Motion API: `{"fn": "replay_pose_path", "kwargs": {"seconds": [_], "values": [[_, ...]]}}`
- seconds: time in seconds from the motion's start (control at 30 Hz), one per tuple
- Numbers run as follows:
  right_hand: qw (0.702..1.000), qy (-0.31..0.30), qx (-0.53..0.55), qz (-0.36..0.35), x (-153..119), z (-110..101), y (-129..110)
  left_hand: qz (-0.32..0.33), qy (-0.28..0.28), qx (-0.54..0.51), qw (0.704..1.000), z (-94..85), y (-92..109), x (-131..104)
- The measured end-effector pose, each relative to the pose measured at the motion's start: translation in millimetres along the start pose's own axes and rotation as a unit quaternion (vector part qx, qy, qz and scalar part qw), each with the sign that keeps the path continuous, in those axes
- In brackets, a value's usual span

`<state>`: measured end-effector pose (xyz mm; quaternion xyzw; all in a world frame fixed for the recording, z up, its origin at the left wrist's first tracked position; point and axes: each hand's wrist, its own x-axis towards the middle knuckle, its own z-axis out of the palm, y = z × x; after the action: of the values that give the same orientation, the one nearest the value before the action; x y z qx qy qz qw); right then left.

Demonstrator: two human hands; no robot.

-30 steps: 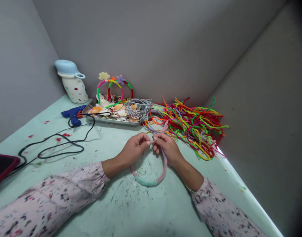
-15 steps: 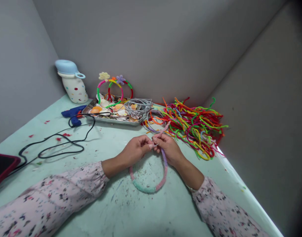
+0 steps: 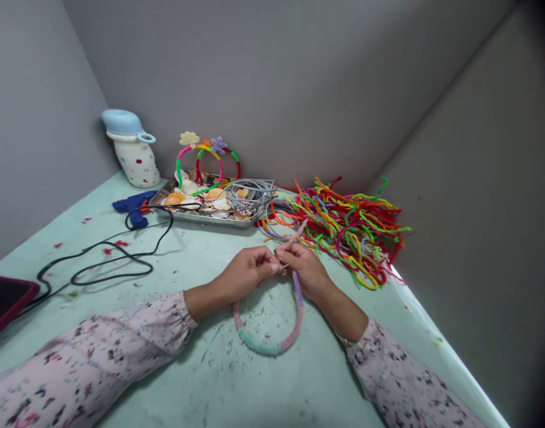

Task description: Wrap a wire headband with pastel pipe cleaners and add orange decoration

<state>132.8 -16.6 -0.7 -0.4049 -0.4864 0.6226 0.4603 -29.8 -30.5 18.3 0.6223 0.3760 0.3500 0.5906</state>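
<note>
Head camera, one view. Mount: on person's head, above 6 o'clock side of table (image 3: pixel 263 398). Facing: forward and steeply enough down to take in tabletop, plus back wall (image 3: pixel 263 89) toward 12 o'clock. Range: close, left hand (image 3: pixel 249 270) and right hand (image 3: pixel 306 272) just below centre; left sleeve (image 3: pixel 125 342) entering from 8 o'clock, right sleeve (image 3: pixel 401 371) between 4 and 5; wall farther off.

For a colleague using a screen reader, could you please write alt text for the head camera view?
Two hands pinch the top of a pastel ring above a pale green table. Behind them are a metal tray of shells and a heap of colourful fuzzy stems.
</note>
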Motion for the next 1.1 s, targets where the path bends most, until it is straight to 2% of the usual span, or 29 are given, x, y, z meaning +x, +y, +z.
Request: {"fn": "replay_pose_path", "kwargs": {"seconds": [0.23, 0.47, 0.73, 0.9, 1.1], "values": [[1.0, -0.003, -0.002, 0.001, -1, 1, -2, -0.007, -0.015, -0.011, 1.0, 0.4, 0, 1], [0.999, 0.017, 0.024, -0.015, 3, -1, -1, -0.017, 0.021, -0.031, 0.999, 3.9, -5, 3], [0.999, 0.03, 0.008, -0.03, 4, -4, 2, -0.033, 0.005, -0.034, 0.999, 3.1, -9, 5], [0.999, 0.024, 0.005, -0.022, 3, -3, 0, -0.036, -0.016, -0.013, 0.999, 2.7, -8, 5], [0.999, -0.006, 0.007, -0.048, 1, -2, 0, -0.051, 0.015, -0.018, 0.998, 2.3, -3, 4]]}}
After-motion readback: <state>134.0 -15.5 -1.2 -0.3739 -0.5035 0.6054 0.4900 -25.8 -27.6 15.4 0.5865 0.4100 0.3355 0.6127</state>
